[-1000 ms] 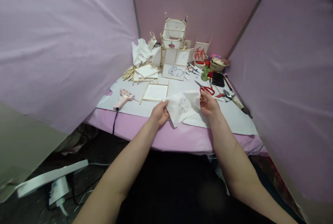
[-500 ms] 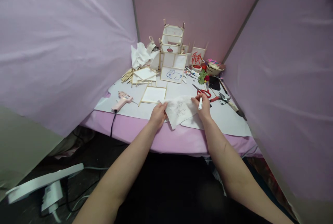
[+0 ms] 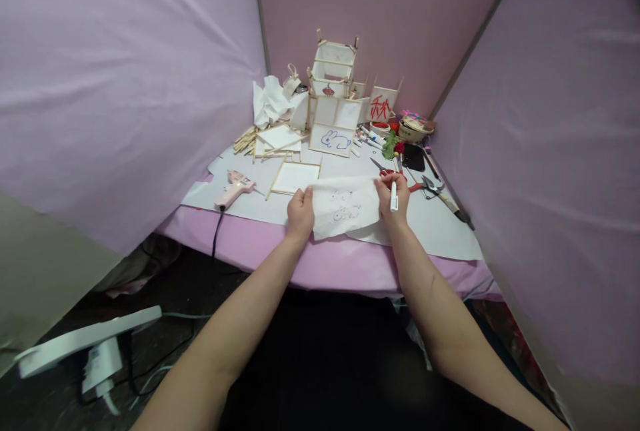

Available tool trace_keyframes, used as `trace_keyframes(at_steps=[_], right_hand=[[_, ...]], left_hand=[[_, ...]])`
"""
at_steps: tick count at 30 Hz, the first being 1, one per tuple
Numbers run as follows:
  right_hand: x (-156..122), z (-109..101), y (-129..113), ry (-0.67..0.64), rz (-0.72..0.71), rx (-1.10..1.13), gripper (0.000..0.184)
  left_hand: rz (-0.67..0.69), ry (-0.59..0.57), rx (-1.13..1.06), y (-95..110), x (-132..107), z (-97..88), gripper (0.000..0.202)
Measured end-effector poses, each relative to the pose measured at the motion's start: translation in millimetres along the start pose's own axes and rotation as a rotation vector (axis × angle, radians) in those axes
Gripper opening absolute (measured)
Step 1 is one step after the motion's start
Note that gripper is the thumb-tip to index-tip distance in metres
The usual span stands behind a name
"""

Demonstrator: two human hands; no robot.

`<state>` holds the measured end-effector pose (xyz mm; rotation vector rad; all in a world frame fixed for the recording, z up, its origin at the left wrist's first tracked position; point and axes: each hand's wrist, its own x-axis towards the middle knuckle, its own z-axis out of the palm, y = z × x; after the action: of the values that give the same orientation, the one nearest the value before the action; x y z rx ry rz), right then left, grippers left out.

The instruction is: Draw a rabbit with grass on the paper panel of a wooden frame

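A thin white sheet of paper [image 3: 345, 211] with faint rabbit outlines is stretched between my hands over the table's front part. My left hand [image 3: 301, 213] pinches its left edge between thumb and fingers. At the right edge, my right hand [image 3: 393, 199] grips the paper and also holds a white marker [image 3: 394, 197] pointing downward across the palm. Just behind the left hand lies a stick frame [image 3: 295, 178] with a white panel. Red-handled scissors [image 3: 387, 169] lie directly behind my right hand, which partly hides them.
A pink glue gun [image 3: 235, 189] lies at left, its cord over the edge. A stick lantern [image 3: 333, 71] stands at the back, a rabbit panel [image 3: 331, 140] before it. Pliers [image 3: 431, 184], a black phone [image 3: 413, 157] and a basket [image 3: 415, 129] sit at right. A power strip [image 3: 90, 337] is low left.
The paper has been spread flatter and wider between both hands, so the rabbit outlines show more fully. My right hand has shifted slightly right, with the marker still in it.
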<state>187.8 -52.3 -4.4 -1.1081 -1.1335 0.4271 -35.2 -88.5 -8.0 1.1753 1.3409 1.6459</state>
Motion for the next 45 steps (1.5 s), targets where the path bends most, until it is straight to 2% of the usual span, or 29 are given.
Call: trace_keyframes(at_steps=[9,17,20,23,27,29,31,34,36,38,41,45], right_hand=[[-2.9,3.6,-5.9,0.002,0.048,0.102,0.029],[-6.4,3.1,-11.8,-0.009,0.05,0.026,0.03],[-4.0,0.1,-14.8,0.004,0.031,-0.004,0.03],[9.7,-7.2,-19.4,0.037,-0.004,-0.023,0.029],[37.2,-18.6,-17.0,0.085,-0.065,-0.11,0.026],[44.9,-22.7,-8.3,0.075,-0.064,-0.203,0.022],[45.2,-25.7,4.2,0.018,-0.037,-0.278,0.02],[37.0,-29.5,22.8,-0.107,0.033,-0.384,0.021],[31.7,-32.1,30.1,-0.141,0.072,-0.45,0.02],[29.4,-34.2,32.0,-0.134,0.085,-0.501,0.016],[29.0,-36.0,26.7,-0.102,0.058,-0.547,0.014],[22.0,-33.6,11.2,-0.097,-0.035,-0.548,0.015]], left_hand=[[0.063,0.028,0.059,8.0,-1.6,-3.4,0.037],[0.091,0.023,0.061,12.2,-6.2,-4.7,0.037],[0.106,-0.013,0.07,20.7,-6.1,-1.7,0.039],[0.145,-0.089,0.083,38.8,5.9,8.6,0.038],[0.21,-0.204,0.101,56.0,38.4,31.5,0.015],[0.195,-0.242,0.132,51.3,51.1,40.8,0.013],[0.144,-0.259,0.189,38.3,55.4,45.0,0.032],[0.089,-0.264,0.277,17.1,48.3,42.5,0.067],[0.097,-0.269,0.313,9.3,41.5,38.9,0.079],[0.191,-0.282,0.43,7.2,37.7,36.6,0.079],[0.363,-0.326,0.65,7.3,37.5,36.7,0.063],[0.438,-0.448,0.698,5.8,36.5,41.3,0.048]])
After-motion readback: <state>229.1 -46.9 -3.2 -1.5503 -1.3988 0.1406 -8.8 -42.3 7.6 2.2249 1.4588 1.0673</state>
